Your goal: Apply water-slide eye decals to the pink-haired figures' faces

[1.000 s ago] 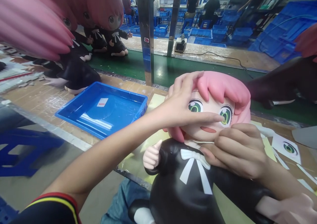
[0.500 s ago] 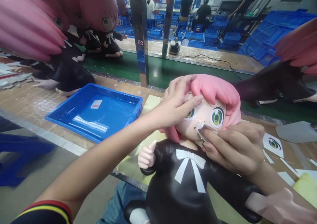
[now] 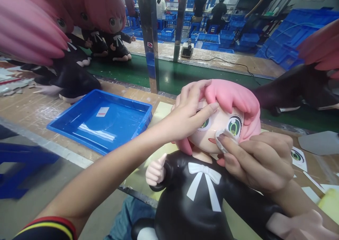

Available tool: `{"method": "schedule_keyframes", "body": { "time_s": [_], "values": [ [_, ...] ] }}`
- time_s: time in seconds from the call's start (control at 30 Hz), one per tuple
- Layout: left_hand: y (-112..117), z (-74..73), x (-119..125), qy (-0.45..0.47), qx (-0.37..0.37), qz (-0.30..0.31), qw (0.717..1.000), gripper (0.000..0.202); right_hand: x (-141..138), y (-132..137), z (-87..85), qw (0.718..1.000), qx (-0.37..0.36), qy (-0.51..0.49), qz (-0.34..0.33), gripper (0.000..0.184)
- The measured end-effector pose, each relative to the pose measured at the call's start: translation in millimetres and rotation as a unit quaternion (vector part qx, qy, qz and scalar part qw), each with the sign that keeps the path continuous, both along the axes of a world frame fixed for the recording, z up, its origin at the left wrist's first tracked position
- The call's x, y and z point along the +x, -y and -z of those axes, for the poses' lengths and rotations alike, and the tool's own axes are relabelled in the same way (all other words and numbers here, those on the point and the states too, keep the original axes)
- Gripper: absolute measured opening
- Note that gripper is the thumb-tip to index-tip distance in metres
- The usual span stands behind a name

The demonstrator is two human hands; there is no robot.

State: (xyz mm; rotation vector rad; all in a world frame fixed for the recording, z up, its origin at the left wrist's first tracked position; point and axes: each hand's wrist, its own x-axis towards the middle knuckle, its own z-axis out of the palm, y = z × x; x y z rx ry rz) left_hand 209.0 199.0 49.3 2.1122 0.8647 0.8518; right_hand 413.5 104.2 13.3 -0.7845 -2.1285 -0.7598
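A large doll figure [image 3: 190,197] with pink hair, green eyes, a black dress and a white bow leans back before me, its head on the bench. My left hand [image 3: 189,111] lies with fingers spread across the hair and forehead, its thumb beside one eye. In my right hand [image 3: 262,160] a crumpled white cloth [image 3: 225,139], perhaps tissue, is pinched under the fingertips. The cloth presses against the doll's cheek, just beside its small red mouth [image 3: 212,140]. Part of one eye is covered by my left thumb.
A blue tray [image 3: 99,121] holding water and a small white decal sheet stands at the left. More pink-haired figures [image 3: 115,28] line the green belt [image 3: 166,74]. An eye decal sheet [image 3: 299,158] and a yellow sponge [image 3: 329,204] lie at right. Several people sit or stand further back.
My right hand has slid the cloth to the right across the face, uncovering the red mouth. The left hand stays on the head, which has shifted slightly right.
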Motion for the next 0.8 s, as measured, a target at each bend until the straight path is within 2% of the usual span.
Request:
{"method": "schedule_keyframes", "body": {
  "time_s": [0.1,0.2,0.33,0.47,0.67,0.8],
  "values": [
    [0.4,-0.8,0.2,0.003,0.001,0.003,1.000,0.054,3.8,0.1,4.7,0.999,-0.005,-0.036,-0.003,0.047],
    [0.4,-0.8,0.0,0.002,-0.004,0.004,1.000,0.056,8.6,4.3,5.4,0.998,0.002,-0.059,0.009,0.052],
    [0.8,-1.1,-0.3,-0.005,-0.015,0.001,1.000,0.058,8.5,11.2,3.1,0.998,-0.003,-0.060,0.005,0.037],
    [1.7,-1.7,-0.2,-0.003,-0.014,-0.001,1.000,0.055,0.3,6.7,0.7,1.000,0.016,0.009,-0.002,0.027],
    [1.6,1.4,0.4,0.005,0.004,-0.006,1.000,0.053,-7.9,-2.6,-5.6,0.999,0.008,0.042,0.024,0.025],
    [-0.8,2.9,-0.9,0.013,0.008,0.000,1.000,0.049,-8.9,-1.6,-7.7,0.998,-0.010,0.058,0.000,0.021]
  ]
}}
